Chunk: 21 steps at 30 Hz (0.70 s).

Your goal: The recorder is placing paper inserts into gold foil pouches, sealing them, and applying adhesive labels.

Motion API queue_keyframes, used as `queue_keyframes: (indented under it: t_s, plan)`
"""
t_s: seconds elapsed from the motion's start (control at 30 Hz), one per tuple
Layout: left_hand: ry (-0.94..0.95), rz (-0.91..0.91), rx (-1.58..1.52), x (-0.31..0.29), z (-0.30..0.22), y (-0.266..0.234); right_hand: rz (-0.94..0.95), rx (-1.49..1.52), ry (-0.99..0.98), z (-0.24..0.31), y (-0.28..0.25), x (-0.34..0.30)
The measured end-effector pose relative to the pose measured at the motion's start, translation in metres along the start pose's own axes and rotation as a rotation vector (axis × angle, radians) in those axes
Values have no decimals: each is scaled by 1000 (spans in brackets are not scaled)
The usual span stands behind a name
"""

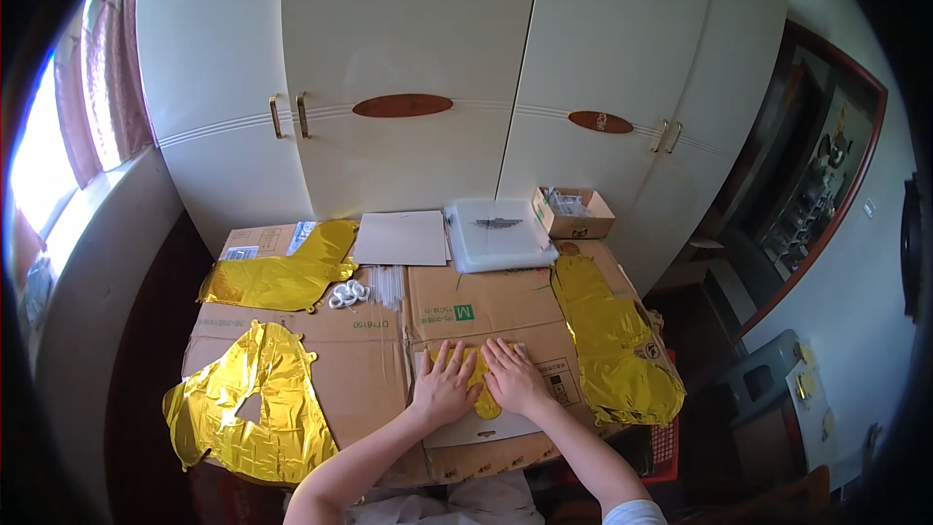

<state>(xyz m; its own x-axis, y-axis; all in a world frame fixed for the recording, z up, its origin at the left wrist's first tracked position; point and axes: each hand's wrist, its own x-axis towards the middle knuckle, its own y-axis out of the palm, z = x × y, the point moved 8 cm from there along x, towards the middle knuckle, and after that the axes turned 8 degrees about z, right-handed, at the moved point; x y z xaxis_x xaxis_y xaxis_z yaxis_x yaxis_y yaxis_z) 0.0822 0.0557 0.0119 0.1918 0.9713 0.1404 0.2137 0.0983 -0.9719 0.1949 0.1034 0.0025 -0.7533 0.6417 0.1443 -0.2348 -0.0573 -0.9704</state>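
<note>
Left hand: the left hand (444,384) was laid flat, fingers spread, palm down on the left part of a small gold foil piece (483,391); nothing was grasped.
Right hand: the right hand (514,379) was likewise open and pressed flat on the right part of the same foil, just beside the left hand.
Foil piece: it was seen lying on a white card sheet (481,428) near the front edge of the cardboard-covered table (374,355), mostly hidden under both palms.
Step in hand: the foil appeared to be pressed flat, judged from the spread fingers.
How it was best done: pressure would be better spread outward from the middle, so that creases were smoothed rather than trapped; thin foil was judged likely to tear if dragged.
Surroundings: larger gold foil balloons lay at the left front (248,408), at the left rear (287,277) and at the right (612,340); white rings (348,294) lay well apart from the hands.
</note>
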Motion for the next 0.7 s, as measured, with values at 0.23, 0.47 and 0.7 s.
queue_keyframes:
  t_s: [0.23, 0.47, 0.7]
  plan:
    - [6, 37, -26, -11, 17, -11, -18, 13, -31, 6, -6, 0]
    - [-41, 56, 41, -46, -4, -21, -1, 42, -49, 26, -12, -24]
    - [-80, 61, 9, -68, -43, -20, 48, 52, -24, 45, -16, -47]
